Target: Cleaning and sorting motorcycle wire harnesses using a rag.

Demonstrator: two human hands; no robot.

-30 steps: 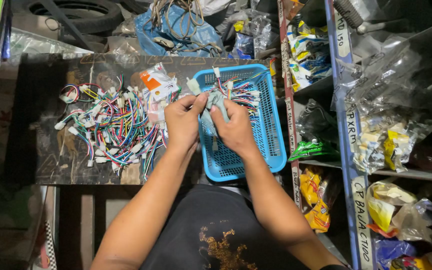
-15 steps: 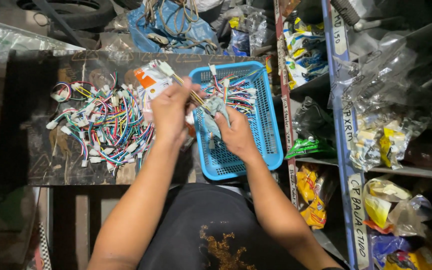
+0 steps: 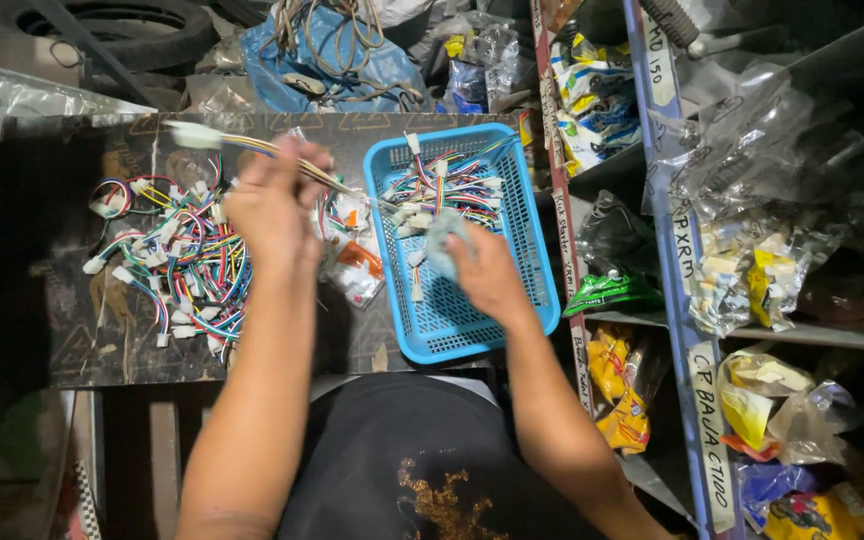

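Gripping a wire lead point(image 3: 252, 146), left hand point(image 3: 274, 205); right hand point(image 3: 482, 270) clutches plastic over blue basket point(image 3: 532, 240) of connectors point(image 3: 447, 185).

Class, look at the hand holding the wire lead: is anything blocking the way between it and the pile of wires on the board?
Nothing visible does. The left hand holds the lead in open air just right of the wire pile; only bare board lies between.
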